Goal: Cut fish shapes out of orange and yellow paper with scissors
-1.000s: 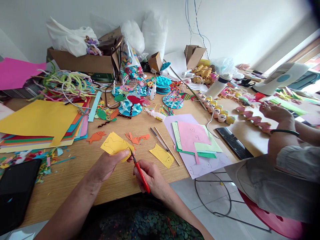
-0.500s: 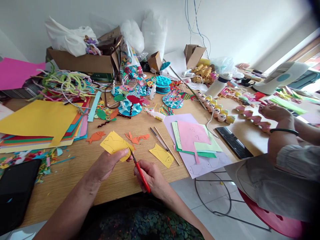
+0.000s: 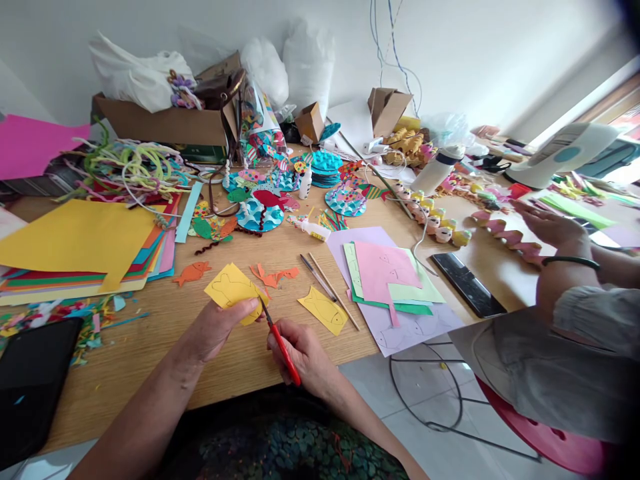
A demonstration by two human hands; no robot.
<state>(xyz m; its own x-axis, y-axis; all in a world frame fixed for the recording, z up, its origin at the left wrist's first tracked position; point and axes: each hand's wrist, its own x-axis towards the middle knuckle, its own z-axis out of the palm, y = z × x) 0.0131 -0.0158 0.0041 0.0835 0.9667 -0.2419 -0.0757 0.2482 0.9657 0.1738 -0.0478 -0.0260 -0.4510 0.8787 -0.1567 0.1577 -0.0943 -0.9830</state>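
Observation:
My left hand (image 3: 220,327) pinches a piece of yellow paper (image 3: 231,285) with a fish outline drawn on it. The red-handled scissors (image 3: 284,353) are in my right hand (image 3: 303,350), and their blades meet the paper's right edge close to my left fingertips. Just beyond the paper lie an orange paper fish (image 3: 193,273) and some orange scraps (image 3: 273,275). Right of my hands rests a second yellow piece (image 3: 323,311) with a drawn fish, beside a pen (image 3: 319,277) and a thin wooden stick (image 3: 334,292).
Stacked coloured paper (image 3: 75,240), paper scraps (image 3: 100,327) and a black device (image 3: 35,387) occupy the left. To the right are lilac and pink sheets (image 3: 387,270), a phone (image 3: 468,285) and a co-worker's hands (image 3: 555,227). Decorated blue discs (image 3: 260,217) and a glue bottle (image 3: 315,231) stand behind.
The yellow paper in my left hand has shifted slightly right and tilted. My scissors hand stays nearly in place. The co-worker's hand at the right has opened out flatter.

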